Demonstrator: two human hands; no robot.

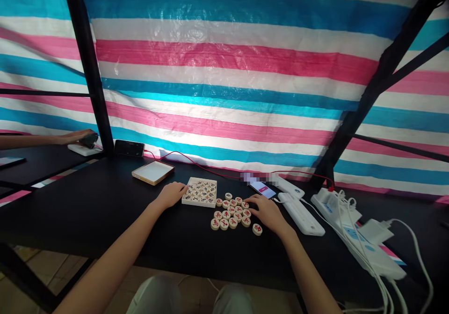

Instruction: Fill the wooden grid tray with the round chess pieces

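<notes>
A small square wooden box sits on the black table, filled with round wooden discs marked in black. My left hand rests against the box's left side, fingers curled on its edge. To the right of the box lies a cluster of round discs with red marks, flat on the table. My right hand lies over the cluster's right edge, fingers spread and reaching onto the discs. One red-marked disc sits apart just below my right hand.
The box's lid lies behind left. A phone, white power banks, a power strip with white cables and a red cable crowd the right. Another phone leans at the striped tarp. Another person's hand works at the far left table.
</notes>
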